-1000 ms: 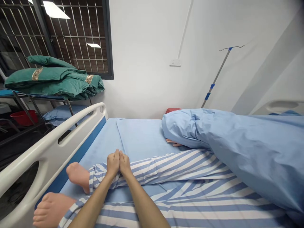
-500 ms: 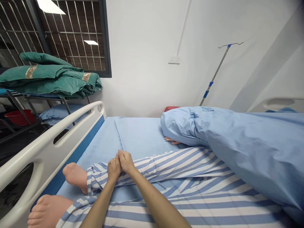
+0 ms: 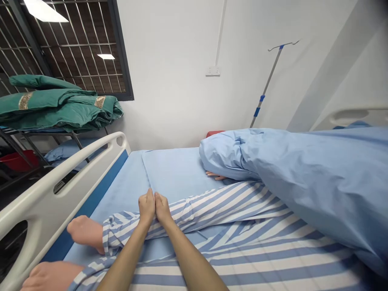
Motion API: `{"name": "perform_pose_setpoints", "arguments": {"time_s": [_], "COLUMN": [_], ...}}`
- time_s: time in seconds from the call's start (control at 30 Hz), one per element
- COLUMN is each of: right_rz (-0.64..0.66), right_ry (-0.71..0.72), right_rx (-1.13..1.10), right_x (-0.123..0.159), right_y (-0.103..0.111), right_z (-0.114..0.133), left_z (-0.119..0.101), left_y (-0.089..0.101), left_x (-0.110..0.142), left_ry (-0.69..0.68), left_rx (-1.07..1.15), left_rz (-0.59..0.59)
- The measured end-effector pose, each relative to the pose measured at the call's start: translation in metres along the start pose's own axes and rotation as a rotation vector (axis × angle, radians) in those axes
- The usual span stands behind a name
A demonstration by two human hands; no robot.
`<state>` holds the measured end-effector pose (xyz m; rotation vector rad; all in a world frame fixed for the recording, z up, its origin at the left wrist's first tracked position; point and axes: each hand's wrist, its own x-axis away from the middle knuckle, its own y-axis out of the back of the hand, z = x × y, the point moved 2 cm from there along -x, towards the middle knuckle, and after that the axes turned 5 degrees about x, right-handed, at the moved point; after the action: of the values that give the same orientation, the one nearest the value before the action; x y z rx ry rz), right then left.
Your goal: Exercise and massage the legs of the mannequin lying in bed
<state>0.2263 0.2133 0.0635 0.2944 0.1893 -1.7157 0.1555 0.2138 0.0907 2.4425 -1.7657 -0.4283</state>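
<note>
My left hand [image 3: 147,206] and my right hand [image 3: 162,207] are closed, side by side, over the far lower leg of a manikin. Their thumb sides almost meet, with a narrow gap between them. Striped blue-and-white trousers [image 3: 212,202] cover the manikin's legs and lie right under my hands. Whether my fingers grip any cloth is hidden. Left of my hands, the far foot [image 3: 86,231] sticks out of its cuff. The near foot [image 3: 51,277] is at the lower left. A light blue quilt [image 3: 291,169] is folded back over the upper body, and a manikin hand [image 3: 216,175] shows beneath its edge.
A cream footboard [image 3: 81,165] closes the bed's left end. The blue sheet [image 3: 176,165] reaches the wall. An IV pole [image 3: 269,81] stands behind the quilt. Green padded bedding [image 3: 60,105] lies on a rack by the barred window [image 3: 79,44], above a red basin [image 3: 21,159].
My hands, overlapping at the fingers before, are now slightly apart and closed side by side. The whole view has shifted a little, with the bed and wall sliding left.
</note>
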Motion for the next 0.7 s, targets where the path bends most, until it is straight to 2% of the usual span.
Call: {"name": "perform_pose_setpoints", "arguments": {"time_s": [0.1,0.23,0.37,0.47,0.57,0.7], "right_rz": [-0.043,-0.043,0.115,0.183,0.082,-0.009], "right_ry": [-0.029,-0.064,0.084,0.140,0.085,0.032], "right_rx": [0.022,0.149,0.399,0.464,0.444,0.294], "right_x": [0.000,-0.003,-0.009,-0.008,-0.005,-0.006], "right_y": [0.002,0.003,0.013,0.019,0.021,0.023], "right_z": [-0.001,0.008,0.025,0.024,0.012,0.000], "left_z": [0.009,0.025,0.028,0.027,0.022,0.003], "left_y": [-0.006,-0.006,-0.006,-0.006,-0.008,-0.021], "left_x": [0.006,0.010,0.011,0.012,0.008,0.000], "left_ry": [0.013,-0.008,-0.011,-0.017,0.005,-0.022], "left_rx": [-0.077,-0.149,-0.123,-0.169,-0.231,-0.179], "left_rz": [-0.051,0.013,0.053,0.054,0.036,0.089]}}
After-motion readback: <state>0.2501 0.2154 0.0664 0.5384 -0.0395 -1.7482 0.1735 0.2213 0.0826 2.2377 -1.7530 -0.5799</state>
